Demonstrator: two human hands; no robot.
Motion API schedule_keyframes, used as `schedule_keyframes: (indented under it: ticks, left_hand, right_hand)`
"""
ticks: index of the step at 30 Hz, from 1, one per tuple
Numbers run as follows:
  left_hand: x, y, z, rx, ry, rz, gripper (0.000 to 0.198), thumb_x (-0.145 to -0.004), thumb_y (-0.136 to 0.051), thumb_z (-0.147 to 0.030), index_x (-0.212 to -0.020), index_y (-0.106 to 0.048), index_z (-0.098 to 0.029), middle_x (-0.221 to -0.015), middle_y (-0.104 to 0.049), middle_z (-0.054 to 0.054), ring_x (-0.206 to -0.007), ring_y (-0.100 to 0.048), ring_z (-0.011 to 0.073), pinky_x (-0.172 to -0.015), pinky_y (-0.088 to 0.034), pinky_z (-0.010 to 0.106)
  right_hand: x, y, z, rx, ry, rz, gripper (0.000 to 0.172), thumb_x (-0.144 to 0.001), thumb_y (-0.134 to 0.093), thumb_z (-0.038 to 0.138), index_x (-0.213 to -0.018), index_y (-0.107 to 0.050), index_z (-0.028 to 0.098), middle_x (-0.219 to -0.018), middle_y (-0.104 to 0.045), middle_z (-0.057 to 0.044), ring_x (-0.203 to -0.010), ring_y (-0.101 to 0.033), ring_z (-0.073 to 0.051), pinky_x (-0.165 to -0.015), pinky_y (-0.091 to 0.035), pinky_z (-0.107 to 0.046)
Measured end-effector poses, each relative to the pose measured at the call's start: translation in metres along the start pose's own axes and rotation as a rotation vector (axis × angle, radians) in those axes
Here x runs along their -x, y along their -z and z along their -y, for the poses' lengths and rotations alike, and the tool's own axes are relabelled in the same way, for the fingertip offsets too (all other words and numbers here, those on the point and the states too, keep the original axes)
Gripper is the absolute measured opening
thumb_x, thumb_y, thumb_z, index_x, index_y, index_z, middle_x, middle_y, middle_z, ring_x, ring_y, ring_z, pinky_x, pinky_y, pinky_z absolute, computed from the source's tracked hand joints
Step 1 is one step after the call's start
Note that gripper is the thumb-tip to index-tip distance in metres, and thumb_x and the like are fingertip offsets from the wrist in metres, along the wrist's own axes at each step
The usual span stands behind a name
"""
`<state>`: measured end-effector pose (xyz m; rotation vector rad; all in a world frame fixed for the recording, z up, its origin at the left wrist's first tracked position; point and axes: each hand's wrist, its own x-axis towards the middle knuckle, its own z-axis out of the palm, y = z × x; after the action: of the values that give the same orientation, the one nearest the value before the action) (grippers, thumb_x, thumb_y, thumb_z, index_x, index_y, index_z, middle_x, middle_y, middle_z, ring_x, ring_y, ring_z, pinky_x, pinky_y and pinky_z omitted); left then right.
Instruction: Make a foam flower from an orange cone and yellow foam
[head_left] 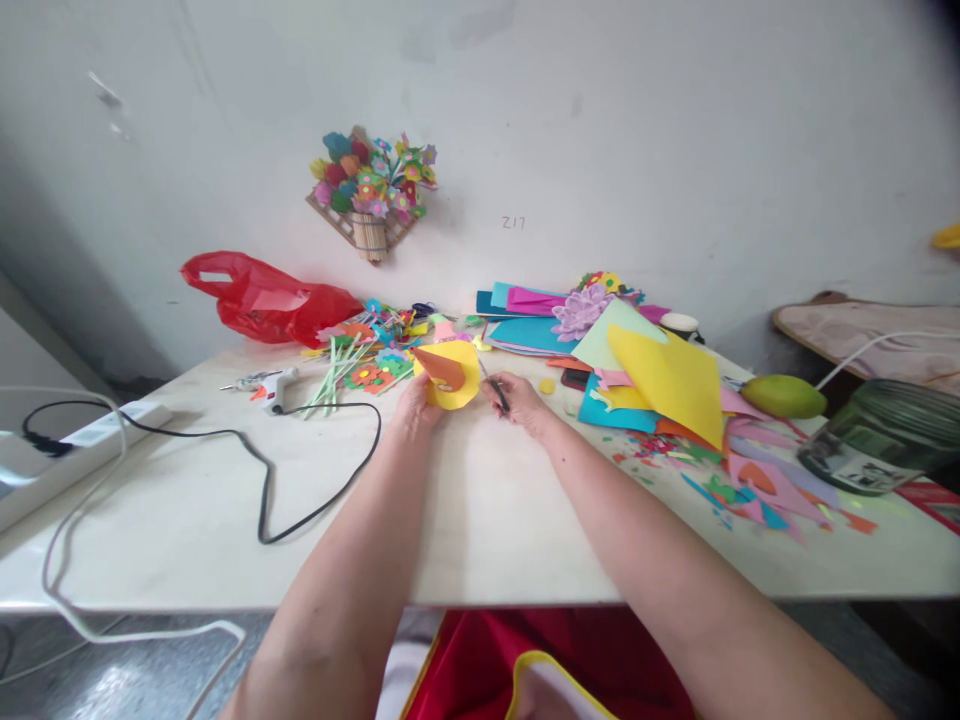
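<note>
My left hand is closed on a yellow foam sheet with an orange pointed piece lying against it. Just to the right, my right hand grips a pair of scissors with dark handles. The blades point up toward the sheet's right edge; whether they touch it I cannot tell. Beyond my left hand lie foam flowers in orange, green and blue, beside several pale green sticks. A small yellow scrap rests right of my right hand.
A glue gun trails a black cord across the left side. At the back left is a red plastic bag. Foam sheets, scraps and a glass jar occupy the right. A flower basket hangs on the wall.
</note>
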<state>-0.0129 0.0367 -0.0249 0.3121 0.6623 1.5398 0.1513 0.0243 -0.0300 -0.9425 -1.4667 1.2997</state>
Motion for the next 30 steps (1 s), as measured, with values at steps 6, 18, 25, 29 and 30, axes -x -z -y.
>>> schedule_keyframes:
  ticks: [6, 18, 25, 29, 30]
  left_hand:
    - [0.001, 0.000, -0.005, -0.020, -0.026, -0.032, 0.017, -0.077, -0.051, -0.008, -0.089, -0.062, -0.013, -0.076, -0.068, 0.005, -0.085, -0.066, 0.0202, -0.081, -0.051, 0.032]
    - [0.007, 0.000, -0.013, -0.139, -0.052, -0.075, 0.019, -0.078, -0.051, -0.010, -0.094, -0.061, -0.014, -0.074, -0.068, 0.003, -0.078, -0.066, 0.0182, -0.082, -0.051, 0.033]
    - [0.003, 0.004, -0.014, -0.176, -0.080, -0.092, 0.017, -0.074, -0.053, -0.008, -0.087, -0.061, -0.016, -0.072, -0.068, 0.003, -0.087, -0.065, 0.0215, -0.087, -0.049, 0.036]
    - [0.002, 0.005, -0.012, -0.193, -0.088, -0.100, 0.018, -0.070, -0.057, -0.007, -0.085, -0.061, -0.016, -0.072, -0.068, 0.004, -0.087, -0.066, 0.0227, -0.087, -0.049, 0.036]
    - [0.002, 0.005, -0.011, -0.200, -0.089, -0.090, 0.019, -0.069, -0.058, -0.006, -0.085, -0.061, -0.016, -0.073, -0.068, 0.004, -0.084, -0.066, 0.0224, -0.086, -0.049, 0.036]
  right_hand:
    - [-0.006, 0.002, -0.007, -0.014, 0.018, 0.010, 0.028, -0.058, -0.065, 0.036, -0.075, -0.057, 0.016, -0.050, -0.047, 0.007, -0.040, -0.040, -0.005, -0.036, -0.030, -0.019]
    - [-0.007, 0.006, -0.003, 0.022, -0.021, 0.023, 0.027, -0.055, -0.069, 0.031, -0.074, -0.059, 0.015, -0.048, -0.049, 0.007, -0.037, -0.037, -0.005, -0.034, -0.027, -0.019]
    - [-0.011, 0.017, -0.009, 0.003, -0.010, 0.111, 0.024, -0.059, -0.066, 0.031, -0.075, -0.061, 0.014, -0.051, -0.051, 0.006, -0.039, -0.041, -0.005, -0.034, -0.031, -0.018]
    - [-0.007, 0.018, -0.005, 0.010, -0.031, 0.122, 0.024, -0.062, -0.066, 0.033, -0.077, -0.060, 0.015, -0.050, -0.049, 0.007, -0.039, -0.041, -0.005, -0.035, -0.032, -0.018]
    - [-0.005, 0.018, -0.002, 0.016, -0.036, 0.120, 0.024, -0.062, -0.065, 0.033, -0.076, -0.059, 0.015, -0.049, -0.048, 0.007, -0.038, -0.041, -0.005, -0.035, -0.030, -0.018]
